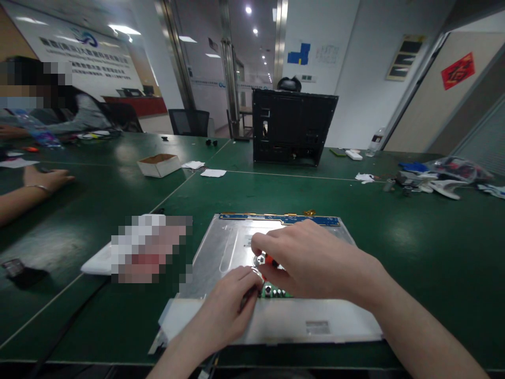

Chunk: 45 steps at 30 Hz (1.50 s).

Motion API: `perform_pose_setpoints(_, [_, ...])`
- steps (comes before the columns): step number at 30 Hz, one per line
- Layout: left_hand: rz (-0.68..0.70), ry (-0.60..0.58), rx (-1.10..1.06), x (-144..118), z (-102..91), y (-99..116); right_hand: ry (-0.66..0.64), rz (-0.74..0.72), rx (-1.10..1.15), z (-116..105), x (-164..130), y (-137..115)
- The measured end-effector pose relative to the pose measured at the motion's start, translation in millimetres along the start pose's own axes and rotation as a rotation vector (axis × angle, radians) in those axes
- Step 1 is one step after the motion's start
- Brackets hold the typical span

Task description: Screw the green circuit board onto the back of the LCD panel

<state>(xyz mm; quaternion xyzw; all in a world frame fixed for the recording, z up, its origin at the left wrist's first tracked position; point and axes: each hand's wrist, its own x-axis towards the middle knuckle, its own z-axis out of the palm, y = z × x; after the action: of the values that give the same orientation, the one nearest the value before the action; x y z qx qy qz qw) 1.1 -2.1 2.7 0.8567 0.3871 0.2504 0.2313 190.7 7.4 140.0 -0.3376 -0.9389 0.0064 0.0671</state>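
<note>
both hands work over a metal panel [232, 247], the bare back of a flat screen, lying flat at the near edge of the green table [414, 252], roughly centred. right hand [311, 263] is curled shut, fingers pinched around a small tool with an orange grip [270, 259], only a sliver of it showing. left hand [231, 310] is closed too, fingertips pressed near a small green circuit board [276, 292] on the panel; what it pinches, if anything, cannot be told. a narrow blue board strip [276, 218] runs along the panel's far edge.

risks, as judged:
- tool tip is hidden under the right hand; a slip off a screw head could gouge the green board or the parts on it.
- any small fastener freed here could roll off the panel and over the near table edge just beside it.
- pressing hard on thin sheet metal may flex the screen beneath.
- a white sheet [276, 321] lies across the panel's near side, under the wrists; it could shift and drag loose bits along.

elsewhere: black computer case [294, 126] upright toward the far edge; open cardboard box [159, 165] far left of centre; another person's hand [47, 179] resting at the left edge, well apart.
</note>
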Motion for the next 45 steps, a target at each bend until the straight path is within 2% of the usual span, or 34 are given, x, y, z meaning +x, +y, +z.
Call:
perform_pose_setpoints(9, [0.003, -0.002, -0.012, 2.0, -3.8, 4.7, -0.034, -0.065, 0.040, -3.9, -4.9, -0.9])
perform_pose_setpoints(18, [0.024, 0.039, -0.004, 0.0, 0.0, 1.3, -0.017, -0.005, -0.006, -2.9, 0.8, 0.6])
perform_pose_setpoints(24, [0.032, 0.051, 0.011, 0.4, -1.5, 3.1, -0.011, -0.038, 0.009, -3.0, -0.6, -0.6])
perform_pose_setpoints(34, [0.019, 0.033, 0.002, 0.5, -2.4, 2.7, -0.067, -0.099, 0.171, -5.5, -3.4, -1.1])
perform_pose_setpoints(40, [0.040, 0.040, 0.000, -0.3, -1.4, 0.6, -0.010, 0.001, 0.025, -3.0, -0.6, -2.9])
perform_pose_setpoints(45, [0.040, 0.051, 0.004, 0.0, -0.1, 0.1, -0.019, 0.053, -0.042, -2.9, 0.9, -4.0])
